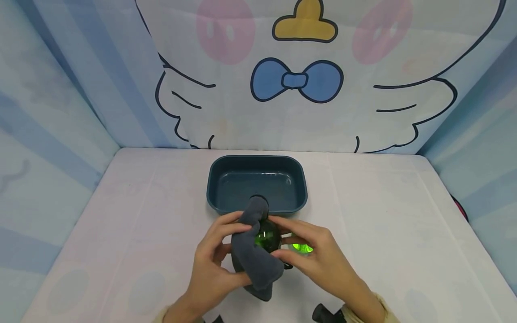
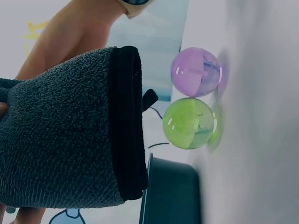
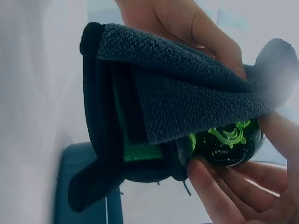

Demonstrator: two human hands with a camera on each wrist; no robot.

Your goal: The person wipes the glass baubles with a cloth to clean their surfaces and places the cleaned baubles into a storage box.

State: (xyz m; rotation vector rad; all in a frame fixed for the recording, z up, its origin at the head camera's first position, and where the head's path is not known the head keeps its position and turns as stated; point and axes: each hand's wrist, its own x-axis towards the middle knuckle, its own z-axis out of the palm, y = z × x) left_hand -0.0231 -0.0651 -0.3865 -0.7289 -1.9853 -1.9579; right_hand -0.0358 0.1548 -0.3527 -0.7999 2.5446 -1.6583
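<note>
A dark grey terry cloth (image 1: 250, 255) with black edging is folded around a shiny dark green ball (image 1: 268, 235). My left hand (image 1: 214, 264) grips the cloth from the left, thumb in front and fingers behind. From the right, my right hand (image 1: 317, 246) holds the exposed side of the ball between thumb and fingers. In the right wrist view, light green markings and dots show on the ball (image 3: 229, 142) below the cloth's edge. Cloth hides the rest of the ball. A bright green see-through ball (image 1: 302, 247) sits on the table behind my right fingers.
A dark teal rectangular tray (image 1: 297, 204) stands just beyond the hands on the white table (image 1: 383, 224). In the left wrist view, a purple see-through ball (image 2: 191, 72) lies beside the green one. Printed fabric (image 1: 295, 125) walls off the back and sides.
</note>
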